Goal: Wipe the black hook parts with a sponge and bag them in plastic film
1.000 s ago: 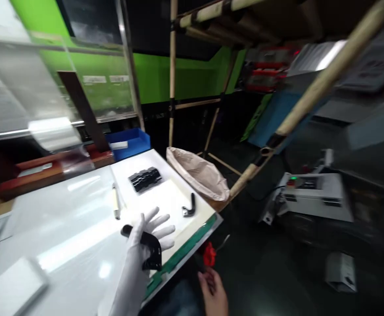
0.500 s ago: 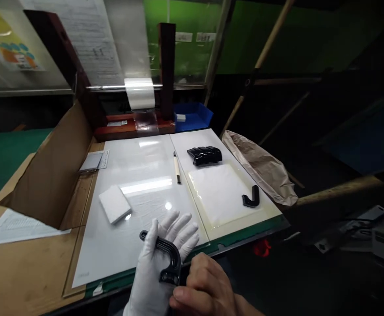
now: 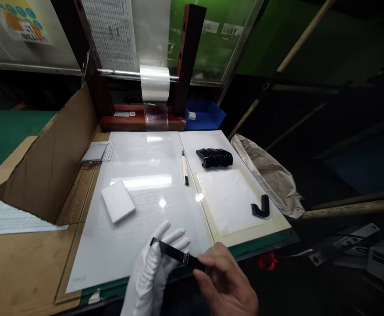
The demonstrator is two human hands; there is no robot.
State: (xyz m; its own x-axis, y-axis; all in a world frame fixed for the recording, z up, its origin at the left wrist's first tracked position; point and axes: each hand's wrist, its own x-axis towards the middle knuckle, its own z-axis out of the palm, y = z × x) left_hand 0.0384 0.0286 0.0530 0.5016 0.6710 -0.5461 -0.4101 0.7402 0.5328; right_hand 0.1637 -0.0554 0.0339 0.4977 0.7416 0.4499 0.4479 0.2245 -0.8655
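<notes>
A black glossy plastic hooked part [image 3: 172, 251] is held between my hands, turned so its narrow edge shows. My left hand [image 3: 147, 272], in a white glove, grips one end under the thumb while its fingers stretch out behind. Bare, my right hand [image 3: 228, 278] pinches the other end between thumb and fingers. On the white work surface to the right lies another black hook-shaped part [image 3: 261, 208]. Farther back is a black ribbed part [image 3: 215, 158]. A white foam block [image 3: 118, 201] rests left of my hands.
A cream-handled knife [image 3: 185, 169] lies mid-table. At the back, a clear tape roll [image 3: 155, 83] hangs on a rod beside a blue bin [image 3: 207, 116]. A cardboard panel [image 3: 54, 153] stands at left; a brown paper bag [image 3: 271, 173] hangs off the right edge.
The black part has turned from its broad hooked side to its narrow edge. My right hand has come up and now pinches its end. The view has shifted slightly.
</notes>
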